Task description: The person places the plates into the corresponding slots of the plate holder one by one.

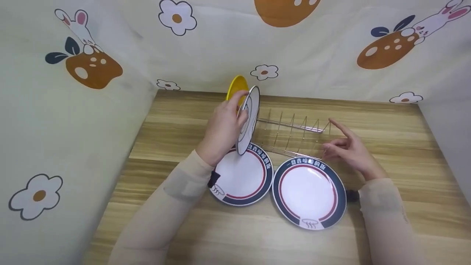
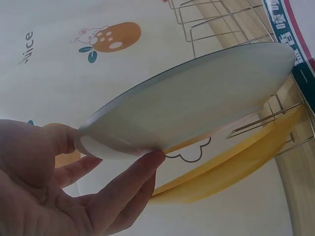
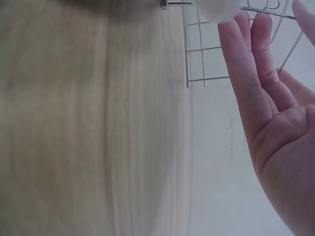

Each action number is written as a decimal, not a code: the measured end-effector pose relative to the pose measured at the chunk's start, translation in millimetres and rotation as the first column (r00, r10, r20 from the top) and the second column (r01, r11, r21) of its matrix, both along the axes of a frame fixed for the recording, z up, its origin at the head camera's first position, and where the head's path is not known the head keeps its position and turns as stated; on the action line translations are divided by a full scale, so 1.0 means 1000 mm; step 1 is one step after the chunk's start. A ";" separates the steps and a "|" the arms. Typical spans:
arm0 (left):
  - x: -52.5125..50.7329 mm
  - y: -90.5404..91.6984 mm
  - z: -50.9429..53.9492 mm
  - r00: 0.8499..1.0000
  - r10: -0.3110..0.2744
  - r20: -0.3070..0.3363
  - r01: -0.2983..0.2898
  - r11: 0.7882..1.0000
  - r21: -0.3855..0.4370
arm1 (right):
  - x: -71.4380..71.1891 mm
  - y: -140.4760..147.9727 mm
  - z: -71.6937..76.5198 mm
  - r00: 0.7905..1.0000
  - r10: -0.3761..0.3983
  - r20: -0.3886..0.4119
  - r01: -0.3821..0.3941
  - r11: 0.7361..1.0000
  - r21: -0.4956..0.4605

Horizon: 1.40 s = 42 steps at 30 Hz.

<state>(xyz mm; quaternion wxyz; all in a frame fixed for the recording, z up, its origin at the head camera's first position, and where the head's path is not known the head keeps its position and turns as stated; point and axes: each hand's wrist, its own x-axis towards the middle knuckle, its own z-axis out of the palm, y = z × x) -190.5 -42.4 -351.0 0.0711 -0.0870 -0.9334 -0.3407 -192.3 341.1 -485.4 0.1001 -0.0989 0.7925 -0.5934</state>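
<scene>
The left hand (image 1: 225, 127) pinches the rim of a white plate (image 1: 251, 117) with a dark edge, held nearly upright at the left end of a wire rack (image 1: 292, 127). Just behind that plate a yellow plate (image 1: 235, 87) stands on edge. In the left wrist view, thumb and fingers of the left hand (image 2: 83, 182) grip one end of the white plate (image 2: 197, 93), with the yellow plate (image 2: 231, 164) beside it. At the rack's right end is the right hand (image 1: 351, 152), index finger extended to the wire; in the right wrist view the fingers of this hand (image 3: 275, 93) reach the rack (image 3: 204, 50).
Two white plates with dark blue rims lie flat in front of the rack, one on the left (image 1: 241, 178) and one on the right (image 1: 309, 193). A patterned cloth (image 1: 213, 48) hangs behind the wooden table (image 1: 408, 147).
</scene>
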 end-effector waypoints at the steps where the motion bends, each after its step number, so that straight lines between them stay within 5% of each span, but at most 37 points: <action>1: -0.003 0.002 0.002 1.000 0.000 -0.001 0.000 1.000 -0.022 | 0.000 0.000 0.000 1.000 -0.001 0.001 0.001 1.000 -0.004; 9: -0.023 0.017 0.004 1.000 0.022 -0.002 -0.022 0.992 -0.123 | 0.002 -0.001 -0.006 1.000 0.007 0.008 -0.007 1.000 -0.019; 17: -0.022 0.012 -0.007 0.999 0.005 -0.038 -0.009 0.992 -0.125 | 0.002 0.000 -0.006 1.000 0.003 0.013 -0.002 0.998 -0.063; 27: -0.022 0.011 -0.016 1.000 0.012 -0.025 -0.015 0.992 -0.124 | 0.003 0.001 -0.005 1.000 -0.012 0.012 0.012 1.000 0.009; 34: -0.009 0.006 -0.012 1.000 0.009 -0.005 -0.010 0.991 -0.134 | 0.003 0.001 -0.005 1.000 0.004 0.009 -0.004 1.000 0.015; 42: 0.019 -0.012 -0.002 1.000 -0.006 -0.009 0.005 0.997 -0.072 | 0.001 -0.002 0.002 1.000 0.001 -0.003 -0.001 1.000 0.002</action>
